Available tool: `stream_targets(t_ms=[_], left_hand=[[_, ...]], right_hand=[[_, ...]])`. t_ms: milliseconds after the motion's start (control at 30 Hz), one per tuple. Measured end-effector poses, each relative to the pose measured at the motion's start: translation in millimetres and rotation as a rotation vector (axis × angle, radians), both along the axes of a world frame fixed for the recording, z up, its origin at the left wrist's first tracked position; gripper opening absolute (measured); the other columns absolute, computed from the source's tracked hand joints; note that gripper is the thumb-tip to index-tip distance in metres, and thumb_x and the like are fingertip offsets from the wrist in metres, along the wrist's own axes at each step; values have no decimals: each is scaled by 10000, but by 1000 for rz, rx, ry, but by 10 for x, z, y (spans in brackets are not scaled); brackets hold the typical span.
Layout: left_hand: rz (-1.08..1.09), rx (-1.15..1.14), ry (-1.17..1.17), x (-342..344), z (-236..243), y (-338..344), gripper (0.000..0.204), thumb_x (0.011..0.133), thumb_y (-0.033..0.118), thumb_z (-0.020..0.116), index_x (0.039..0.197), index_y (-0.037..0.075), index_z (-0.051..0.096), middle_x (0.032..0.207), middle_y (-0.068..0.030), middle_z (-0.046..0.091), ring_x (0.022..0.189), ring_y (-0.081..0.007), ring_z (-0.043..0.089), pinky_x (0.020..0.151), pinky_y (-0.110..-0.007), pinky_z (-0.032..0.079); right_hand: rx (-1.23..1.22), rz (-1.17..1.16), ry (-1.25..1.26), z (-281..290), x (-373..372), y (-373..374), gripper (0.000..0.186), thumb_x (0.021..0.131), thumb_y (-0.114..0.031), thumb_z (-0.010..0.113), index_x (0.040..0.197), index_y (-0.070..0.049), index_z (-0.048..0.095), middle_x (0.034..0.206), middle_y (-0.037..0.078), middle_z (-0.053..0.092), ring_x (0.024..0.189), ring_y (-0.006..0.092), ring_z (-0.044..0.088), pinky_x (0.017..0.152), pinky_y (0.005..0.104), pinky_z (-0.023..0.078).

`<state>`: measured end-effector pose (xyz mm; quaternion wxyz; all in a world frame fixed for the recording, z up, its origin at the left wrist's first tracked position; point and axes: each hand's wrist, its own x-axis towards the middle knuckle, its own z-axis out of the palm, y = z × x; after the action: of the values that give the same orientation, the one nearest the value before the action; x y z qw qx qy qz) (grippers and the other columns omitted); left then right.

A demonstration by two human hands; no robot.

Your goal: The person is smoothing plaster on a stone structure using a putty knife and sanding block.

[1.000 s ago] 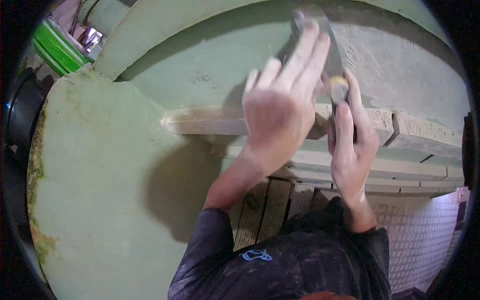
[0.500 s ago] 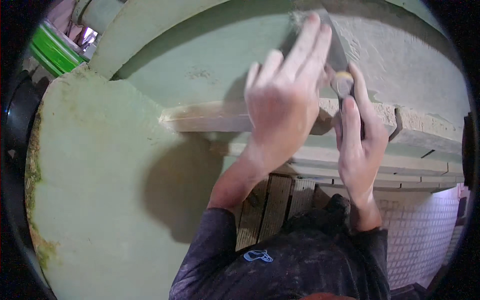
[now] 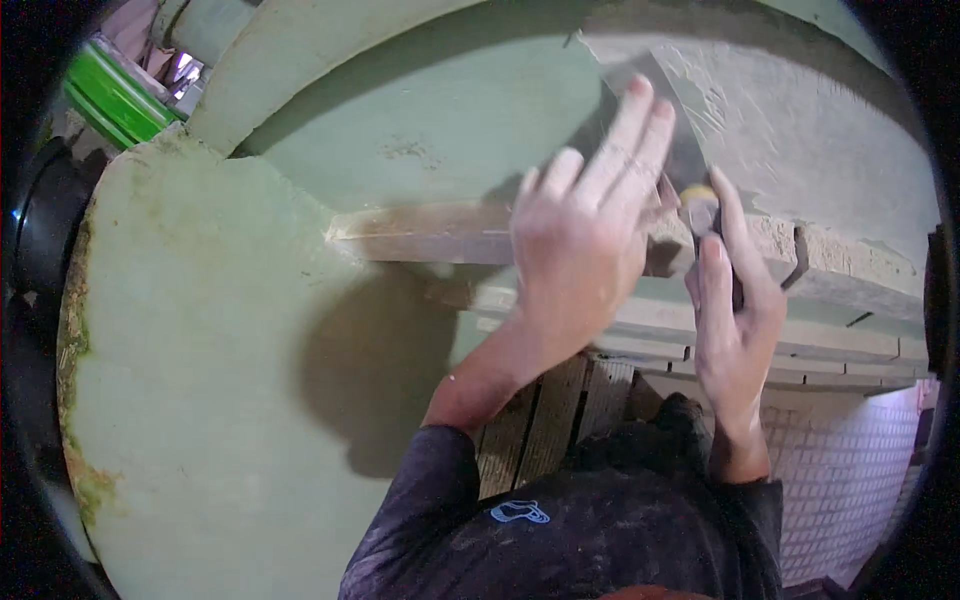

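Observation:
My right hand [image 3: 738, 325] is wrapped round the dark handle of a putty knife [image 3: 686, 135], thumb and forefinger along it. The wide, thin metal blade lies against a curved, pale green surface [image 3: 480, 110]. My left hand [image 3: 582, 235] rests its two stretched fingers on the blade; its other fingers are spread, and its palm is turned from view. To the right of the blade, a grey, ridged layer of filler [image 3: 790, 120] covers the surface. Part of the handle is hidden by my right fingers.
Below the knife runs a pale ledge [image 3: 430, 235], notched at the right. A broad green panel [image 3: 220, 350] with a rough, stained edge fills the left. A bright green curved object [image 3: 115, 95] lies at upper left. Wooden slats [image 3: 550, 420] show below, a white gridded sheet [image 3: 830, 480] at right.
Both hands and the putty knife have moved down towards me and slightly right. A sharp-edged strip of grey filler now shows above the blade.

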<state>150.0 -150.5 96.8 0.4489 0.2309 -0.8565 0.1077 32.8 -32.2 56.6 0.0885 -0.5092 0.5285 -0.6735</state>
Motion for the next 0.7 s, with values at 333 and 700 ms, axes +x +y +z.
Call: stream_targets(t_ms=[333, 700], left_hand=[[2, -63, 2, 59, -33, -10, 612, 825, 151, 722, 1426, 112, 617, 1509, -21, 572, 829, -224, 601, 740, -354, 479], [46, -87, -25, 95, 40, -51, 543, 884, 215, 691, 1414, 116, 628, 1528, -22, 554, 835, -201, 605, 729, -359, 457]], right_hand=[[10, -12, 83, 69, 41, -124, 460, 1081, -132, 509, 1525, -13, 484, 765, -51, 445, 656, 46, 378, 592, 210, 297], [75, -16, -41, 84, 153, -129, 416, 1058, -63, 519, 1459, 49, 525, 1239, 145, 701, 1045, 117, 591, 923, 275, 468]])
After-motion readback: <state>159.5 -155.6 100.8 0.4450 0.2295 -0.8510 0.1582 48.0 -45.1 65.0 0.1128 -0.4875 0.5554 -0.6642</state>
